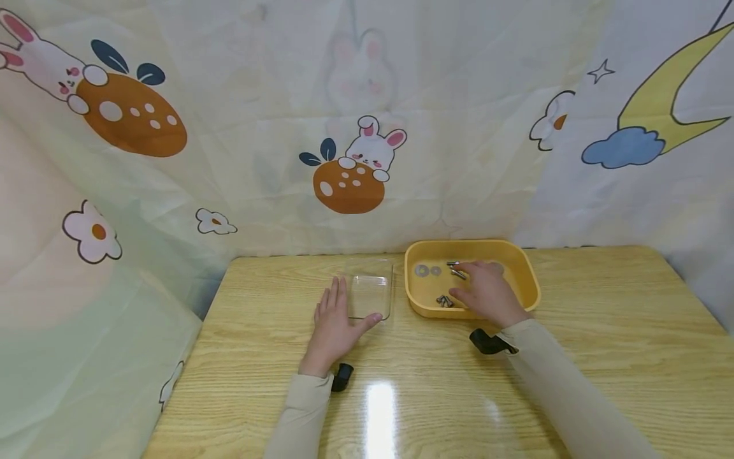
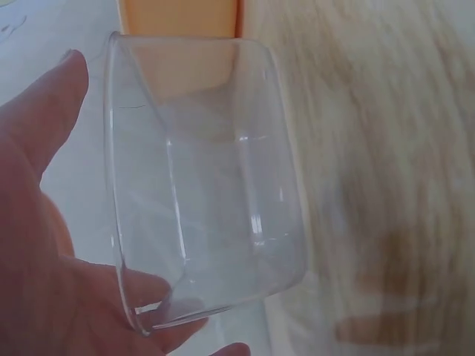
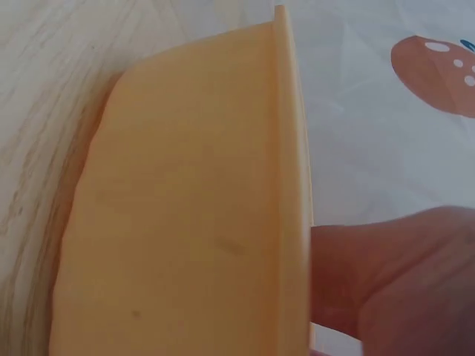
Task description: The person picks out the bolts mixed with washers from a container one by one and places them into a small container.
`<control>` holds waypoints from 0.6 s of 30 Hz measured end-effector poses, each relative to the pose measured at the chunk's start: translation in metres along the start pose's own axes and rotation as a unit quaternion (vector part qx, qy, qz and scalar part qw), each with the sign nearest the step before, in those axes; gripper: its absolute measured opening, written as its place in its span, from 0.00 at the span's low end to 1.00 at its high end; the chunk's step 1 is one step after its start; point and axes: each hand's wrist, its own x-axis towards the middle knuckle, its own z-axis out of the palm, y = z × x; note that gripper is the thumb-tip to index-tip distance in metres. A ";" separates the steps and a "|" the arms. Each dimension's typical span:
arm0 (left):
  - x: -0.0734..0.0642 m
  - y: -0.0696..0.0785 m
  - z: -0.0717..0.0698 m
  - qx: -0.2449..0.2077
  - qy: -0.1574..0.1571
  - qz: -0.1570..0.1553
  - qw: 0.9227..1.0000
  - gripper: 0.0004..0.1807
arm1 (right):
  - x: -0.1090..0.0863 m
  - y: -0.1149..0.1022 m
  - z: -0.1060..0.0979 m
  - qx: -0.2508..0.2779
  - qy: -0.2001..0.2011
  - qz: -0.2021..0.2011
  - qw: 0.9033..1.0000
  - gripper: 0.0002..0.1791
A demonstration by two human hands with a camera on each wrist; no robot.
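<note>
left hand [image 1: 332, 328] spread wide, fingers straight along the left side of a clear rectangular box [image 1: 369, 296], thumb stretched out by its front edge; nothing clasped. right hand [image 1: 490, 293] over a yellow tray [image 1: 473, 243], thumb and forefinger apart with a visible gap; cannot tell whether a fingertip touches metal.

head view: box near centre, lower half of frame, on a wood-grain table [image 1: 241, 370]; tray just beside it, right of centre. inside the tray: upper bolts [image 1: 457, 273] close to the forefinger, lower bolts [image 1: 444, 302] near the front wall, larger washer [image 1: 418, 271] and smaller washer [image 1: 433, 271] toward the left end.

left wrist view: adds the depth of the box walls; fingers at the rim, lower left; thumb clear of it, upper left.

right wrist view: tray's outer wall dominates left and centre, part of the hand beyond the rim at lower right. tray contents seen from the head only.
</note>
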 end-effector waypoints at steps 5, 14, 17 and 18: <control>0.000 -0.002 0.003 -0.014 0.013 -0.016 1.000 0.67 | 0.008 -0.002 0.003 0.007 -0.058 0.018 0.998 0.25; 0.000 -0.002 0.005 -0.028 0.019 -0.031 0.999 0.68 | 0.016 0.002 0.008 0.031 -0.121 0.048 0.991 0.24; 0.001 -0.002 0.006 -0.025 0.022 -0.030 0.999 0.68 | 0.019 0.004 0.009 0.041 -0.138 0.052 0.988 0.22; 0.001 -0.002 0.006 -0.025 0.022 -0.029 0.999 0.68 | 0.020 0.005 0.010 0.044 -0.145 0.054 0.987 0.21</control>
